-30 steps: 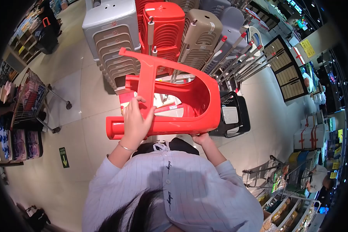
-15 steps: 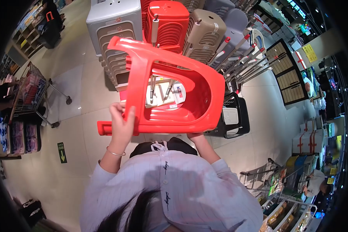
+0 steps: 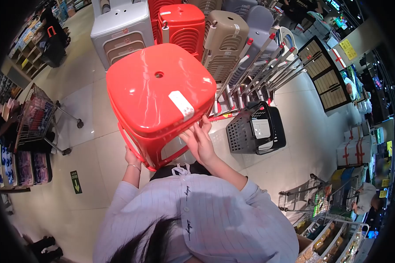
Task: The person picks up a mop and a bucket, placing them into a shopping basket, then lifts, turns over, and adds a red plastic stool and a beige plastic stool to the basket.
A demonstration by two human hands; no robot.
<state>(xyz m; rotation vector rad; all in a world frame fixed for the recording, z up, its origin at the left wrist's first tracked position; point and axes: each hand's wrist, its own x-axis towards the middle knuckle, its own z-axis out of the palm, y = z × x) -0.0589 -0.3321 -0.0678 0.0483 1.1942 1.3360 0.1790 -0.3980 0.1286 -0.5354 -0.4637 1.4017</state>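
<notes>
A red plastic stool (image 3: 140,87) fills the space in front of me, its seat upward and tilted, with a centre hole and a white label (image 3: 181,105). My left hand (image 3: 133,158) is closed on the lower frame at the stool's left side, its fingers partly hidden. At the near right edge, below the label, my right hand (image 3: 200,142) has its fingers against the seat rim, some slightly spread. Beyond the stool stand stacked red stools (image 3: 182,26), a grey stool stack (image 3: 120,30) and a brown stool stack (image 3: 226,39).
A black shopping basket (image 3: 256,131) rests on the tiled floor to my right. Metal poles with red ends (image 3: 267,65) stand upright behind it. A shopping cart (image 3: 37,116) is at the left, and another cart (image 3: 298,199) at the lower right.
The stool has turned from showing its hollow underside to showing its seat. My left hand has shifted lower on it, and my right hand has come up from underneath to the seat rim.
</notes>
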